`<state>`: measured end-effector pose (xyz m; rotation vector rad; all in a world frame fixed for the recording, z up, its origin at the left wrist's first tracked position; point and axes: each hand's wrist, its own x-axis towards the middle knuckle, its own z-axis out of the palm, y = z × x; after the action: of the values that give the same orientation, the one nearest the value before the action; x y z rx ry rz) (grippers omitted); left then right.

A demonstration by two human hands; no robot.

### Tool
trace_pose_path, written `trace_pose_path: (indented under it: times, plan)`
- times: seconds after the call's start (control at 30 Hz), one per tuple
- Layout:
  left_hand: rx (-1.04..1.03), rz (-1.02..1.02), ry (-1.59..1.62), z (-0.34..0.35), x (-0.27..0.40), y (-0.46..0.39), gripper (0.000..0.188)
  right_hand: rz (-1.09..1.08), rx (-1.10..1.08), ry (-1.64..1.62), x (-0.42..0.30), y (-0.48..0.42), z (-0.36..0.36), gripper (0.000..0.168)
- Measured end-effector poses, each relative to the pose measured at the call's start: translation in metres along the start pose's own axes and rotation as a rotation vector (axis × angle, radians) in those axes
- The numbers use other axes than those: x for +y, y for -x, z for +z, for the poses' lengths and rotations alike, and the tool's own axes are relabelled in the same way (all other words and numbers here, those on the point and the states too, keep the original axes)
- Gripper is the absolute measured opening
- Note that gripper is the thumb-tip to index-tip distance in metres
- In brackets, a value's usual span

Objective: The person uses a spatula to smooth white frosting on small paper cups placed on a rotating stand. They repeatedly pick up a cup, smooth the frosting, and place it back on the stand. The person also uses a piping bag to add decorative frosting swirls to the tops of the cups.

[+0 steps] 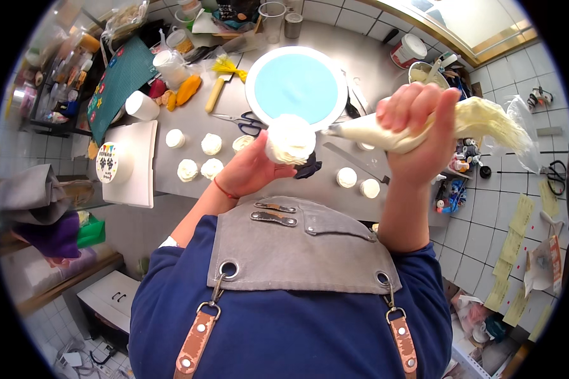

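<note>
My left hand (pixel 249 173) holds up a cupcake topped with swirled white cream (pixel 291 138) by its side, over the near rim of a round turntable with a pale blue top (pixel 296 85). In my right fist (pixel 417 123) is a clear piping bag filled with pale cream (pixel 367 132), its full end sagging to the right. The bag's metal nozzle (pixel 331 130) points left, just beside the cream on the cupcake. Several more cream-topped cupcakes stand on the steel table, such as one on the left (pixel 211 144) and one on the right (pixel 346 177).
Blue-handled scissors (pixel 250 125) and a wooden-handled spatula (pixel 215 94) lie left of the turntable. A long serrated blade (pixel 353 161) lies to its right. At far left, a white board (pixel 140 166) bears a small decorated white cake (pixel 118 162). A metal bowl (pixel 419 71) stands behind my right hand.
</note>
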<state>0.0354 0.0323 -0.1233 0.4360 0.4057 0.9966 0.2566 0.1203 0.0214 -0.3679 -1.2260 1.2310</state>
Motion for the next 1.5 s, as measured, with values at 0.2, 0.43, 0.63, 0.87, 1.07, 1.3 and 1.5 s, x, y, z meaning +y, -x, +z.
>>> trace_pose_path:
  times: [0.2,0.43,0.63,0.87,1.07,1.3,1.5]
  plan:
    - [-0.221,0.058,0.118,-0.052,-0.020,-0.010,0.069,0.319,0.115,0.717,0.017,-0.051,-0.072,0.036]
    - [-0.096,0.007,0.162,-0.075,-0.015,-0.031,0.062,0.825,-0.315,1.340,0.150,-0.096,-0.225,0.057]
    - [0.035,0.039,-0.099,-0.066,0.008,-0.059,0.064,1.180,-0.301,1.588,0.260,-0.058,-0.311,0.064]
    - [0.250,-0.077,-0.517,-0.105,0.021,-0.101,0.072,0.626,-0.076,1.625,0.300,-0.009,-0.354,0.049]
    - [0.327,0.176,-0.900,-0.124,0.012,-0.144,0.070,0.806,-0.148,1.656,0.214,0.061,-0.342,0.035]
    - [0.329,0.304,-1.520,-0.150,0.006,-0.170,0.070,0.832,-0.134,1.567,0.216,0.102,-0.375,0.041]
    - [0.465,0.386,-1.647,-0.148,0.012,-0.176,0.069,0.633,-0.147,1.651,0.200,0.104,-0.373,0.039]
